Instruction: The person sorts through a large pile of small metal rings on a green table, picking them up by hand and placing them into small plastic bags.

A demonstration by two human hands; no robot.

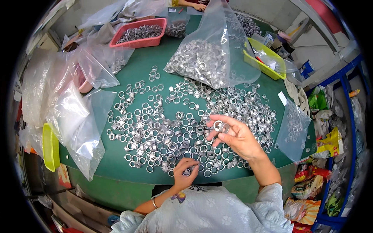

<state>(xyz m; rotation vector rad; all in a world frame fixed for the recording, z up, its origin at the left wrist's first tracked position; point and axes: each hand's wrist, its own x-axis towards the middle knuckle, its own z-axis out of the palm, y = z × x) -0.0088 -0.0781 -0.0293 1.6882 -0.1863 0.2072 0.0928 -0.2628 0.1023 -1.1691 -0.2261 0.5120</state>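
Note:
Many small silver metal rings (155, 136) lie scattered over a green table (85, 159). My right hand (241, 139) is raised above them, its fingers and thumb closed around a couple of metal rings (221, 126). Close to the near edge, my left hand (185, 176) is curled around metal rings (189, 170), partly hidden by its fingers. Behind the loose rings stands a large clear plastic bag (233, 46) full of the same kind of ring.
At the back left is a pink basket (112, 43) of metal parts. Yellow-green baskets (283, 73) stand at both sides. Clear bags (70, 112) cover the left side; a small bag of rings (294, 132) lies right. Another person's hand (199, 7) shows at the far edge.

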